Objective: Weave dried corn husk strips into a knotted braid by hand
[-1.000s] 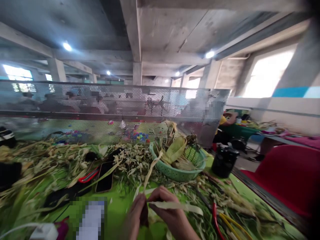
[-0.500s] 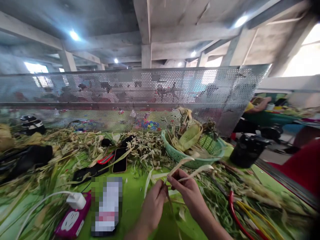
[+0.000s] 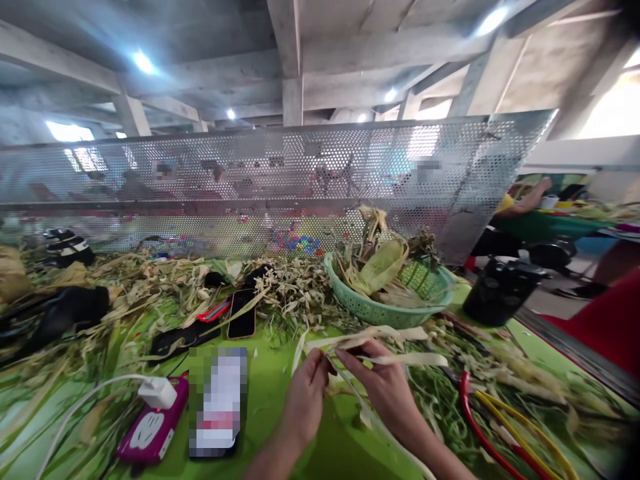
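Note:
My left hand and my right hand are close together above the green tabletop. Both pinch pale corn husk strips at their fingertips. Two strip ends stick out to the right past my right hand. Another long strip hangs from between the fingers and runs down along my right forearm. Exactly how the strips cross at the fingertips is hidden. Just beyond my hands stands a green plastic basket holding dried husks.
At left lie a blurred-out phone, a purple power bank with a white plug, and a dark phone. Red- and yellow-handled tools and a black container are at right. A perforated metal screen closes the back; a person's arm shows beyond.
The strip ends at my right hand have swung lower and flatter toward the right. A long strip that hung straight down now slants along my right forearm. The view has shifted slightly.

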`<state>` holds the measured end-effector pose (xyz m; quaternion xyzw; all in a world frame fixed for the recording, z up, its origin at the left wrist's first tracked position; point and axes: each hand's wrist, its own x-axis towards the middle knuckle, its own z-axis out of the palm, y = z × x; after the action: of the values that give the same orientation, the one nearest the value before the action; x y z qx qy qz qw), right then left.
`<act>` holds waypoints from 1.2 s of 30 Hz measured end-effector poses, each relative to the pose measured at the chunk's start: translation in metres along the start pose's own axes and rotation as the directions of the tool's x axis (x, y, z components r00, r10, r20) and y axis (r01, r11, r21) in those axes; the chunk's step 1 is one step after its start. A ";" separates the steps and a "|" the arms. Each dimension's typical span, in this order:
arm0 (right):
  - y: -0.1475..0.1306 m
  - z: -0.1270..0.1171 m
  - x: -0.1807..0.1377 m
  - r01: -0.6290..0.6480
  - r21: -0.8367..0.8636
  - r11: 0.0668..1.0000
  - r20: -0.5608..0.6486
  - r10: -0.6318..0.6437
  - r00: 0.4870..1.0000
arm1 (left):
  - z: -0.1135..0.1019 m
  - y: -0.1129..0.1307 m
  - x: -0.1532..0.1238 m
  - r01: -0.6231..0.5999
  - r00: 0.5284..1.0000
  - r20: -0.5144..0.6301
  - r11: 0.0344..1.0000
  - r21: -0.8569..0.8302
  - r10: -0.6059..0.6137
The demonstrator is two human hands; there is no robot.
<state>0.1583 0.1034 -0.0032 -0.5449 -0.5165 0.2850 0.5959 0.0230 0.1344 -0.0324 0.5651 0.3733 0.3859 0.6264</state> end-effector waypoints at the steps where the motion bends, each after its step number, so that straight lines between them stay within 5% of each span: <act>1: -0.001 0.000 0.000 0.010 0.004 1.000 0.006 -0.010 1.000 | 0.000 0.000 0.000 -0.006 1.000 -0.007 1.000 -0.009 0.006; 7: 0.001 0.002 -0.001 -0.025 0.069 0.997 0.085 0.019 0.996 | 0.003 -0.005 0.001 -0.006 1.000 0.019 0.997 -0.082 0.007; 13: 0.005 0.003 0.000 0.067 -0.034 0.997 0.118 -0.063 0.991 | 0.001 -0.003 0.000 -0.065 0.996 0.059 0.998 0.028 0.063; 20: 0.002 0.002 0.002 -0.122 0.117 0.986 0.207 0.096 0.974 | 0.004 0.001 -0.004 -0.080 0.995 0.075 0.992 0.093 0.073; 28: 0.006 0.005 0.001 -0.119 0.074 0.990 0.225 0.100 0.969 | 0.006 0.013 -0.008 0.010 0.995 0.104 0.998 -0.064 -0.003; 33: -0.005 0.002 0.000 -0.100 0.091 0.991 0.283 0.071 0.957 | 0.004 0.011 -0.008 0.042 0.999 0.033 0.991 -0.126 -0.038; 36: -0.009 0.000 0.000 -0.070 0.082 0.994 0.208 0.052 0.977 | 0.000 0.006 -0.005 0.006 0.999 -0.038 0.990 -0.142 -0.012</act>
<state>0.1561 0.1014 0.0058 -0.5012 -0.5452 0.3803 0.5540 0.0203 0.1301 -0.0264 0.5101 0.3595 0.4194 0.6593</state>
